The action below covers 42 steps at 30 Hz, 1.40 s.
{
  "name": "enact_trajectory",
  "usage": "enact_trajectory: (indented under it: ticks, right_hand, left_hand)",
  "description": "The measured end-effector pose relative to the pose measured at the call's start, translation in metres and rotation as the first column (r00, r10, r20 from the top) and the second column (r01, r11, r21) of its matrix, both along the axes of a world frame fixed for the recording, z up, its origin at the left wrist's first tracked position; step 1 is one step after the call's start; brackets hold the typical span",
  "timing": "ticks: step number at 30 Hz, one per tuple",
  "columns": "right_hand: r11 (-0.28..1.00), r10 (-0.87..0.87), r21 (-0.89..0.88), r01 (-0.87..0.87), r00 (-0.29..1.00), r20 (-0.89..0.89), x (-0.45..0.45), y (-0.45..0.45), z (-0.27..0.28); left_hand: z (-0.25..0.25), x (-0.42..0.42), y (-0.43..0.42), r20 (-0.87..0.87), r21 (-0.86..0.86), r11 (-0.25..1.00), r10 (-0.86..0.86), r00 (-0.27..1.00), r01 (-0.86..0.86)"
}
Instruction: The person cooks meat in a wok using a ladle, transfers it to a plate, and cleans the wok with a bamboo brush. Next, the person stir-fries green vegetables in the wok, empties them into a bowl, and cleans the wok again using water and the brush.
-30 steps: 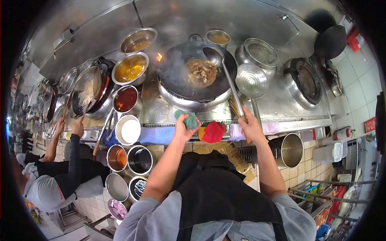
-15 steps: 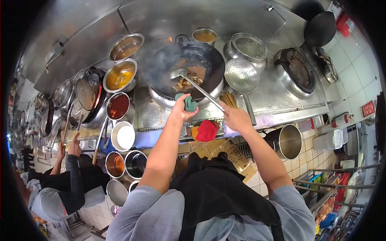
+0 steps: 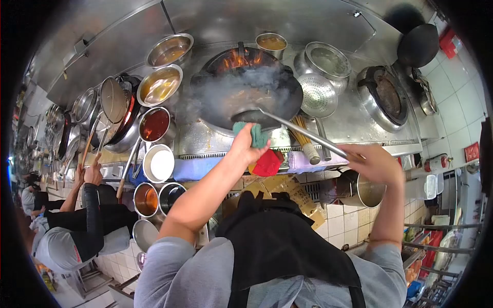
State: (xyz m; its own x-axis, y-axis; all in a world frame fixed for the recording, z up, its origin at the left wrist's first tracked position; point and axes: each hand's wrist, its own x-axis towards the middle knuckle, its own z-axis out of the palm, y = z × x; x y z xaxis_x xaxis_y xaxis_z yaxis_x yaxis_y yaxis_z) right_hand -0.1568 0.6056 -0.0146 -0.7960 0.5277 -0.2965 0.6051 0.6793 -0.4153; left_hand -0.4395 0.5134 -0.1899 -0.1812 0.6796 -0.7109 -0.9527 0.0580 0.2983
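Kitchen w/ steel back wall across top of frame, steel range top below it, tiled floor lwr down. Wok sits upper ctr, smoke drifting over it, flames showing just past its far edge. Brownish food inside, hazy, details can't be made out.

L hand, ctr of frame: fingers bunched round green cloth, pinching it at wok's near rim; can't tell if a handle's under it. R hand, right of ctr, a bit blurred: fingers curled round end of ladle; its shaft slants up-left, bowl down in wok's near side.

Right of wok: perforated skimmer, w/ bamboo brush just beside its handle. Lwr ctr, below L hand: red cloth. Uppr ctr: small pot of amber liquid. Left of wok: steel bowl w/ yellowish liquid, then red sauce pot & white-filled pot below. Uppr right: 2nd wok on its own burner. Co-worker lwr left, both hands on long handles.
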Motion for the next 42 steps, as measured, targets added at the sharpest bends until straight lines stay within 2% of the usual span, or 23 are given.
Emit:
enact_trajectory:
  ticks: [3, 4, 5, 6, 7, 9, 10, 12, 15, 17, 19, 21, 24, 27, 28, 29, 31, 32, 34, 35, 38, 40, 42]
  right_hand:
    - [0.989, 0.077, 0.143, -0.049, 0.978, -0.192, -0.05, 0.035, -0.086]
    - [0.983, 0.077, 0.182, -0.032, 0.967, -0.244, -0.064, 0.041, -0.101]
    - [0.981, 0.086, 0.191, -0.038, 0.964, -0.25, -0.075, 0.038, -0.098]
    - [0.988, 0.004, 0.148, 0.034, 0.969, -0.249, -0.081, 0.031, -0.094]
    - [0.989, -0.079, 0.103, 0.107, 0.967, -0.243, -0.084, 0.026, -0.091]
    - [0.991, -0.066, 0.089, 0.097, 0.952, -0.299, -0.074, 0.018, -0.086]
    - [0.994, -0.054, 0.073, 0.085, 0.934, -0.353, -0.071, 0.017, -0.081]
    - [0.995, -0.058, 0.063, 0.079, 0.954, -0.293, -0.064, 0.012, -0.067]
    - [0.997, -0.016, 0.076, 0.031, 0.98, -0.2, -0.036, 0.005, -0.037]
    - [0.999, 0.01, 0.037, -0.008, 0.999, -0.047, -0.017, -0.006, 0.0]
    - [0.998, 0.059, 0.036, -0.056, 0.996, -0.068, -0.002, -0.002, 0.013]
    - [0.995, 0.101, 0.015, -0.1, 0.992, -0.08, -0.003, -0.003, 0.009]
    - [0.971, 0.14, 0.215, -0.104, 0.977, -0.158, -0.038, 0.009, -0.038]
    - [0.964, 0.111, 0.259, -0.066, 0.98, -0.164, -0.074, 0.01, -0.08]
    - [0.96, 0.051, 0.279, 0.007, 0.979, -0.199, -0.08, 0.007, -0.089]
    - [0.952, -0.007, 0.294, 0.078, 0.972, -0.234, -0.083, 0.005, -0.093]
    - [0.959, -0.039, 0.267, 0.099, 0.974, -0.224, -0.079, -0.002, -0.085]
    - [0.965, -0.022, 0.247, 0.091, 0.963, -0.267, -0.072, -0.004, -0.082]
    - [0.972, -0.01, 0.222, 0.081, 0.952, -0.306, -0.062, -0.005, -0.071]
    - [0.984, -0.022, 0.166, 0.069, 0.963, -0.267, -0.053, -0.009, -0.064]
    - [0.996, 0.008, 0.09, 0.01, 0.982, -0.189, -0.019, -0.014, -0.028]
    - [0.996, 0.06, 0.075, -0.049, 0.987, -0.148, -0.005, -0.018, 0.0]
    - [0.999, 0.033, 0.025, -0.033, 0.999, -0.008, 0.001, -0.023, 0.018]
  left_hand:
    - [-0.069, -0.007, 0.018, -0.076, 0.034, 0.998, -0.044, 0.996, 0.047]
    - [-0.092, -0.001, 0.013, -0.091, 0.025, 0.999, 0.022, 0.996, -0.02]
    - [-0.12, 0.003, 0.004, -0.094, 0.048, 0.998, -0.035, 0.995, 0.04]
    - [-0.128, 0.013, -0.009, -0.1, -0.002, 0.999, -0.034, 0.994, 0.034]
    - [-0.121, 0.023, -0.022, -0.087, -0.074, 0.997, -0.029, 0.996, 0.023]
    - [-0.102, 0.032, -0.038, -0.055, -0.158, 0.974, -0.175, 0.983, 0.164]
    - [-0.089, 0.031, -0.032, -0.06, -0.152, 0.976, -0.17, 0.984, 0.159]
    - [-0.07, 0.029, -0.01, -0.03, 0.019, 0.998, 0.056, 0.998, -0.055]
    - [-0.071, -0.005, 0.023, -0.018, 0.04, 0.992, 0.124, 0.992, -0.123]
    - [-0.054, 0.009, 0.001, -0.009, 0.058, 0.997, 0.05, 0.999, -0.049]
    - [-0.023, 0.022, -0.022, -0.035, 0.034, 0.997, -0.071, 0.997, 0.073]
    - [-0.002, 0.018, -0.019, -0.032, -0.035, 0.998, -0.05, 0.998, 0.049]
    - [-0.031, -0.006, 0.012, -0.089, -0.013, 0.999, -0.038, 0.995, 0.038]
    - [-0.093, 0.001, 0.003, -0.151, 0.041, 0.988, -0.14, 0.979, 0.148]
    - [-0.117, 0.01, -0.003, -0.171, -0.037, 0.991, -0.129, 0.977, 0.125]
    - [-0.108, 0.022, -0.015, -0.164, -0.137, 0.983, -0.143, 0.976, 0.121]
    - [-0.105, 0.033, -0.029, -0.016, -0.249, 0.953, -0.18, 0.984, 0.171]
    - [-0.101, 0.033, -0.024, -0.02, -0.244, 0.955, -0.178, 0.984, 0.168]
    - [-0.075, 0.035, -0.018, -0.114, -0.037, 0.999, -0.001, 0.993, -0.003]
    - [-0.078, 0.021, -0.002, -0.086, 0.037, 0.999, 0.021, 0.996, -0.018]
    - [-0.077, -0.003, 0.015, -0.086, -0.005, 0.998, 0.067, 0.994, -0.067]
    - [-0.041, 0.009, -0.007, -0.083, 0.022, 0.999, -0.033, 0.996, 0.034]
    - [-0.003, 0.019, -0.016, -0.083, -0.035, 0.999, -0.039, 0.996, 0.036]
